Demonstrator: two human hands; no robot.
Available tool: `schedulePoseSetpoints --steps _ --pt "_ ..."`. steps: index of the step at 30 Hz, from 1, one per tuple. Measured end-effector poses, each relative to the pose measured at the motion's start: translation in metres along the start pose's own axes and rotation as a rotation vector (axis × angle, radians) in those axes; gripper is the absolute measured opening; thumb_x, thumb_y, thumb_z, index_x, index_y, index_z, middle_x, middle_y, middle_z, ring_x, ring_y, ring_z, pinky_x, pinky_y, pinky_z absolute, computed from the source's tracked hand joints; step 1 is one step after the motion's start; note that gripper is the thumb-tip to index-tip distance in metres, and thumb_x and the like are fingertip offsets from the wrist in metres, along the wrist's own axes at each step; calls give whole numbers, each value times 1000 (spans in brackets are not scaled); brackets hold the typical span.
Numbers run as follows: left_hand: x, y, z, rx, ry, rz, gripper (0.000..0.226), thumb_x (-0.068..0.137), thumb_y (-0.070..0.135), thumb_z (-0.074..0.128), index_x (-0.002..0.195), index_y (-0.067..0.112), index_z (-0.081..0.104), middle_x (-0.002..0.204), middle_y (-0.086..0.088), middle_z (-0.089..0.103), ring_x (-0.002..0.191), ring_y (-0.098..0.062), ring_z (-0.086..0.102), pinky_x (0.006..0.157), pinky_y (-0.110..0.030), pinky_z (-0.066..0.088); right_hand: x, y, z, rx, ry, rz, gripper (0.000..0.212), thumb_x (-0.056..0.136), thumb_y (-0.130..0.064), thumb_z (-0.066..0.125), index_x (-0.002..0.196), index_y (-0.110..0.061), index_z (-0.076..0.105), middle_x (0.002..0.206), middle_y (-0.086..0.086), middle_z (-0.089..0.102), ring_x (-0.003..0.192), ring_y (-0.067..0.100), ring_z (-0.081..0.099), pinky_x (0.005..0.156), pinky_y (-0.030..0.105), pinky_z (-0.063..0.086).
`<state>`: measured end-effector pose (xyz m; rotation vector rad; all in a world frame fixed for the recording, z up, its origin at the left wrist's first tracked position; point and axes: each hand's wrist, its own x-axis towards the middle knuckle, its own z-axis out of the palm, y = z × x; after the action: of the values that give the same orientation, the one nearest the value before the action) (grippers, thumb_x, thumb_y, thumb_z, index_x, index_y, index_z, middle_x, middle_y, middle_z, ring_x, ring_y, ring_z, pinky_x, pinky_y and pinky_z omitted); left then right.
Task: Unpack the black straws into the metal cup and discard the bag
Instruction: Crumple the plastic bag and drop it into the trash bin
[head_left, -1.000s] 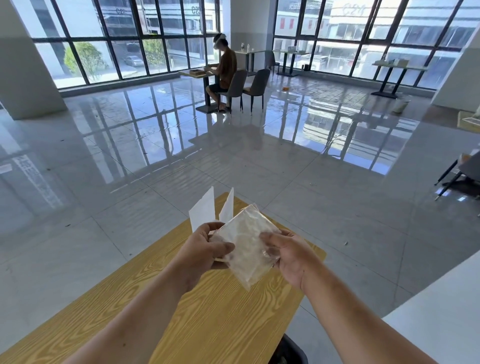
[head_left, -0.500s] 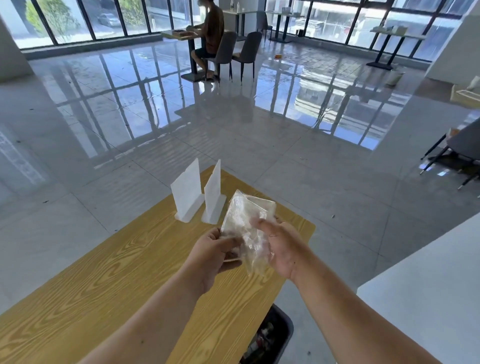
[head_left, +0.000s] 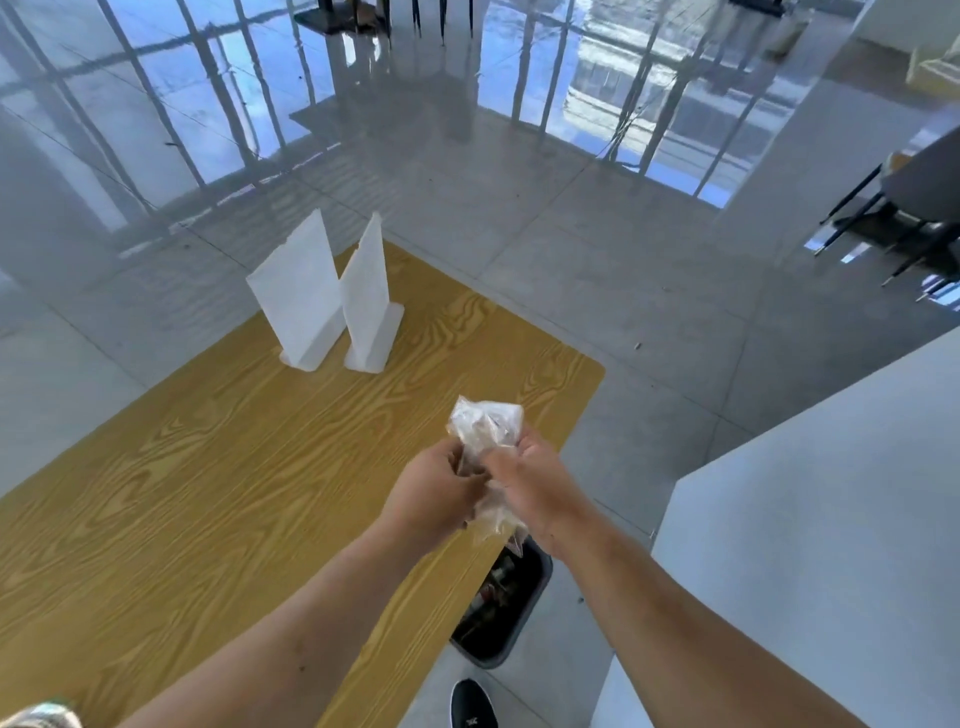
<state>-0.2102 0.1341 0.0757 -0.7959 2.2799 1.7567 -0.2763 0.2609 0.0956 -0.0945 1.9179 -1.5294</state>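
Shoe: we see one black shoe (head_left: 472, 704) on the grey floor (head_left: 597, 270), at the bottom edge of the view.
Bin: a dark bin (head_left: 535, 587) stands on the floor just beside the right edge of the table, with some rubbish inside (we cannot tell what kind).
Left hand: the left hand (head_left: 434, 496) grips the bag from the left, fingers curled into the plastic.
Right hand: the right hand (head_left: 535, 486) grips the same bag from the right.
Bag: the clear bag (head_left: 485, 423) is crumpled between both hands, over the table's right edge; its lower end hangs above the bin.
Table: the wooden table (head_left: 208, 467) is yellow, with a strong grain.
Stands: two white stands (head_left: 301, 296) are upright, side by side, near the table's far end, well apart from the hands.
Chair: a dark chair (head_left: 919, 187) is far to the right.
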Motion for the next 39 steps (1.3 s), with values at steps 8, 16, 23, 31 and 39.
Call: schedulePoseSetpoints --steps 8,16,23,31,39 --pt "36 -24 19 491 -135 229 45 90 77 52 113 41 68 117 20 64 103 0 61 88 -31 54 26 31 -31 -334 221 -21 37 88 -11 52 92 -45 66 82 -10 75 71 6 73 53 13 51" --pt "66 -71 33 806 18 292 67 93 78 40 144 35 48 156 5 45 148 -24 40 122 -50 34 53 60 -52 -314 361 2 19 85 -16 52 76 -31 61 64 -13 67 54 -7 62 44 8 40" --pt "92 -117 57 958 47 197 91 93 83 22 167 31 7 177 -5 -1 162 -26 -12 128 -62 -6 65 101 -57 -438 330 19 34 81 -53 62 66 -23 54 56 -11 60 49 6 54 51 28 46" --pt "108 -135 78 1045 209 227 90 91 87 14 165 36 9 177 -1 -1 161 -25 -16 123 -68 -11 83 156 -69 -468 450 -13 22 85 -9 60 75 -16 42 64 -4 46 51 11 39 44 21 32" --pt "108 -136 81 1036 230 254 89 91 84 27 165 34 17 177 -7 7 162 -30 -5 124 -70 -4 88 213 -73 -356 515 14 13 105 -21 64 95 -28 60 73 -8 65 58 -1 61 50 15 42"
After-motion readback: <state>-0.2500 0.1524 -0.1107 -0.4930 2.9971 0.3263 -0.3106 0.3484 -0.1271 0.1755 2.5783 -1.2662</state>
